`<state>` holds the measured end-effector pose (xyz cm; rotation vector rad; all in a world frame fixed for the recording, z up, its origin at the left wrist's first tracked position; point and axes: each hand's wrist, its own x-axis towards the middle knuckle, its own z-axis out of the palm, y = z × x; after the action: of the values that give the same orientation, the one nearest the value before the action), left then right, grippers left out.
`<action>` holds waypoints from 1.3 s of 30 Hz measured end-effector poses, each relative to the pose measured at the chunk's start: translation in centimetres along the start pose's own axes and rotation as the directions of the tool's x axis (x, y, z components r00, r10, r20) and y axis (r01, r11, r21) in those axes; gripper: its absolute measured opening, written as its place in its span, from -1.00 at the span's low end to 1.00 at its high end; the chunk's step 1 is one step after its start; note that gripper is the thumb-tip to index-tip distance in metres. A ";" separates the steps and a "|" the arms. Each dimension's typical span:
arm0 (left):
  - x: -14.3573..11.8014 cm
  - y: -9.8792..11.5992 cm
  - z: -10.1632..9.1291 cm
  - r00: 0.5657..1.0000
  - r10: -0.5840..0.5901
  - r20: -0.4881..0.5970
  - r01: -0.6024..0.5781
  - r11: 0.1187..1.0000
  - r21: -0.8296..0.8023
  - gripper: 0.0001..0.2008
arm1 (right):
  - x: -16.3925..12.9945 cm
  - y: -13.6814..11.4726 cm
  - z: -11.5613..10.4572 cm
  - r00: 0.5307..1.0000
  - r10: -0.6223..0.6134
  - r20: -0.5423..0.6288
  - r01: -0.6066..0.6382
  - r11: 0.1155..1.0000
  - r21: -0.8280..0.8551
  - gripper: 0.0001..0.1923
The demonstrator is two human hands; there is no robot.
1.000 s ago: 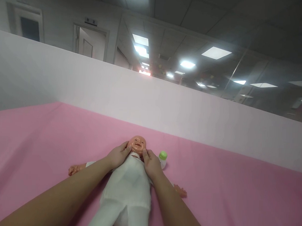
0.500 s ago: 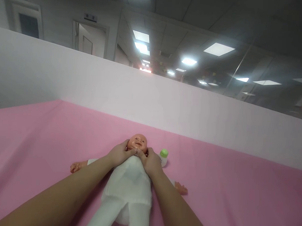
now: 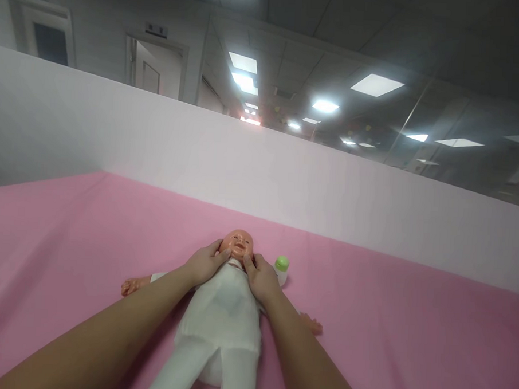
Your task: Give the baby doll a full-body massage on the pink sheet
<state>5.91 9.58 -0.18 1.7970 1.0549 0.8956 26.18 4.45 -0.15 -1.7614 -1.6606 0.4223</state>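
Observation:
A baby doll (image 3: 224,313) in white clothes lies on its back on the pink cloth (image 3: 68,238), head away from me and arms spread to both sides. My left hand (image 3: 205,264) rests at the left side of the doll's head (image 3: 239,243), thumb against the cheek. My right hand (image 3: 262,279) presses at the right side of the chin and neck. Both hands cup the head from below. A small bottle with a green cap (image 3: 281,269) stands just right of my right hand.
A pale partition wall (image 3: 286,178) runs along the far edge of the pink cloth. Beyond it are an office ceiling with lit panels and a doorway (image 3: 155,69). Pink cloth stretches to both sides of the doll.
Half a second ago my thumbs met under the doll's chin. Now they have spread apart to the cheeks, as they were one second ago. The doll stays put.

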 end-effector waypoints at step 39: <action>0.5 -1.0 0.5 0.989 0.049 -0.142 -0.034 0.994 0.106 -0.41 | -0.7 -0.4 -0.4 0.993 -0.090 -0.074 0.088 0.995 -0.040 -0.61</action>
<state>6.20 10.16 -1.19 1.8672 1.1779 1.0261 25.99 3.65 0.27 -1.7008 -1.6953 0.2829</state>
